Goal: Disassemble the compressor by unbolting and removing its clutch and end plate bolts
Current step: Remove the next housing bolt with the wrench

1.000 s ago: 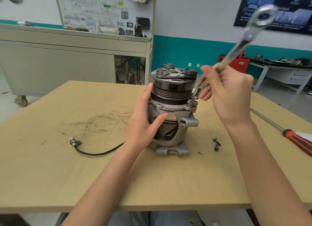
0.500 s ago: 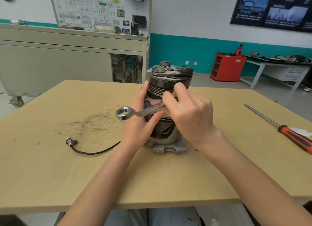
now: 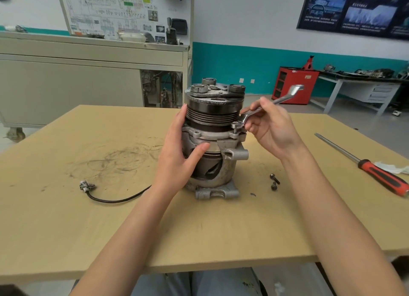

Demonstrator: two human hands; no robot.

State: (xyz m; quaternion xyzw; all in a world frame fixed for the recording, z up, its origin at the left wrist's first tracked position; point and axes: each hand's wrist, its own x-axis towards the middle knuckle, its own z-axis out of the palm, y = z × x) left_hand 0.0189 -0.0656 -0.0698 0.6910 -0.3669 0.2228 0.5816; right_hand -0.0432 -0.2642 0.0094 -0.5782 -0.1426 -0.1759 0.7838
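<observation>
R hand (image 3: pixel 272 129) pinches wrench (image 3: pixel 279 100), ring end over flange bolt (image 3: pixel 236 130), head hidden. L hand (image 3: pixel 177 160) pressed flat on compressor (image 3: pixel 213 163), upright mid-table (image 3: pixel 66 229); fingertips partly hidden. Loose bolts (image 3: pixel 274 182) near base.

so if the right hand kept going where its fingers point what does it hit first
Probably the compressor's pulley: the right hand, gripping the wrench, points its fingers left at it, though depth is unclear.
</observation>
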